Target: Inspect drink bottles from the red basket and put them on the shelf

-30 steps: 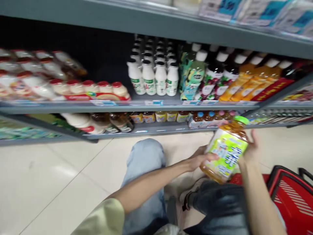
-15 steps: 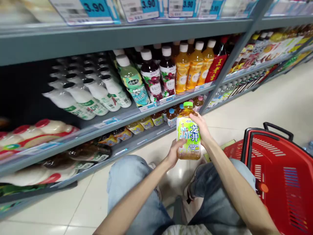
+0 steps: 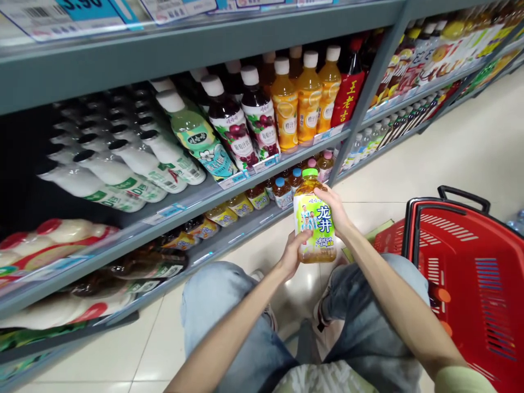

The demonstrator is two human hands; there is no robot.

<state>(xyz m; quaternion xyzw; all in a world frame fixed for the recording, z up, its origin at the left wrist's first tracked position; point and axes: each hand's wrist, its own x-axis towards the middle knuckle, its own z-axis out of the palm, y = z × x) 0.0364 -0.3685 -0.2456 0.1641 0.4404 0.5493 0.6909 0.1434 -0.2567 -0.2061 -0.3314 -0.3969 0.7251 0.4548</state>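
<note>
A tea bottle (image 3: 314,221) with a green cap, a yellow-green label and amber drink stands upright between both hands, above my knees. My left hand (image 3: 291,255) cups its lower left side, fingers closed on it. My right hand (image 3: 334,208) wraps the upper right side, near the shoulder of the bottle. I am crouched in front of a drinks shelf (image 3: 184,199).
The grey shelf carries white milk bottles (image 3: 135,166), purple grape juice (image 3: 245,128), orange juice (image 3: 303,101) and small tea bottles (image 3: 282,191) on the lower tier. A red shopping basket (image 3: 470,273) stands on the tiled floor at my right.
The bottle went from tilted and low to upright between both hands. The view swung right, bringing the basket and the aisle into sight.
</note>
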